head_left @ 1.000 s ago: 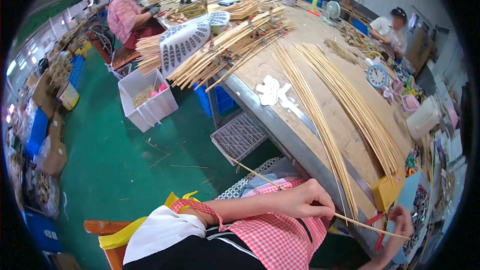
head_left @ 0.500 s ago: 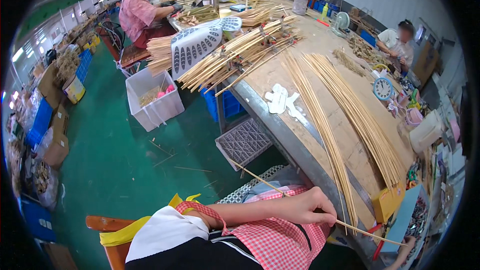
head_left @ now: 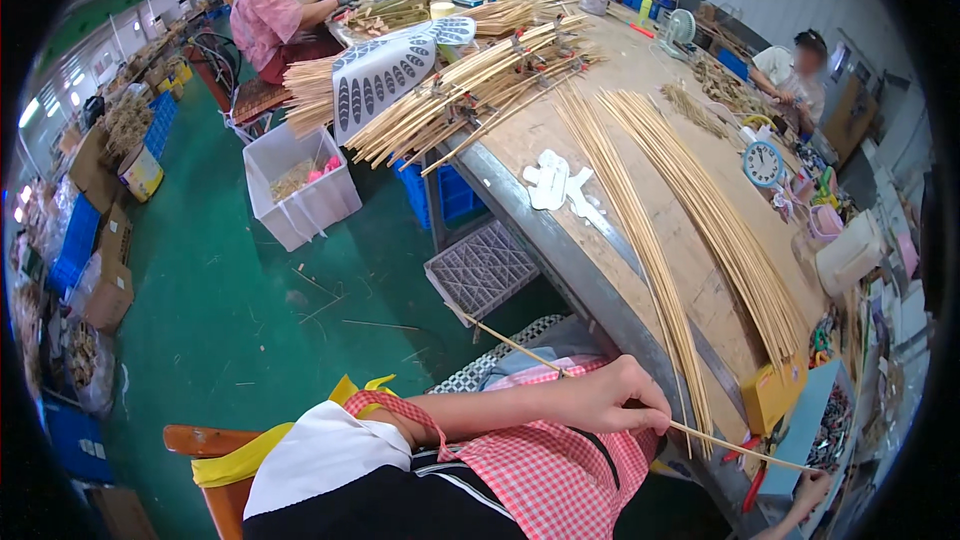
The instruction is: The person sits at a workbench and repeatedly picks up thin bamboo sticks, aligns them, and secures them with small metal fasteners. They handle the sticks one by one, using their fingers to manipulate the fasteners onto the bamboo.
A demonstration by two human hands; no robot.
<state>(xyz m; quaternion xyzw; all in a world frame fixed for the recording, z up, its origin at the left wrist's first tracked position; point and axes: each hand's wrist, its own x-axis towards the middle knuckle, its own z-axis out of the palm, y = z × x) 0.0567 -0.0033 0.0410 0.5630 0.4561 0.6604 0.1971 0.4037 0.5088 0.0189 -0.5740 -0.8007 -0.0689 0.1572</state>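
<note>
A long thin bamboo stick (head_left: 510, 342) slants across my lap, from the grey crate's edge at the left to the box at the right. My left hand (head_left: 622, 396) pinches it between thumb and fingers. A small dark piece sits on the stick near my left forearm. At the lower right, my right hand (head_left: 812, 490) is beside the stick's far tip, by an open box of small dark metal pieces (head_left: 832, 430). Its fingers are curled; what they hold is too small to make out. Two loose rows of sticks (head_left: 700, 210) lie on the table.
A yellow box (head_left: 775, 395) and red-handled pliers (head_left: 755, 490) lie near my right hand. White paper cutouts (head_left: 555, 185) rest by the metal table edge. Clamped stick bundles (head_left: 470, 90) jut over the edge. A grey crate (head_left: 482, 270) and white bin (head_left: 300, 190) stand below. Two co-workers sit farther off.
My right hand has risen slightly by the box, and more of it shows. My left hand keeps its hold on the stick. The whole view has shifted a little.
</note>
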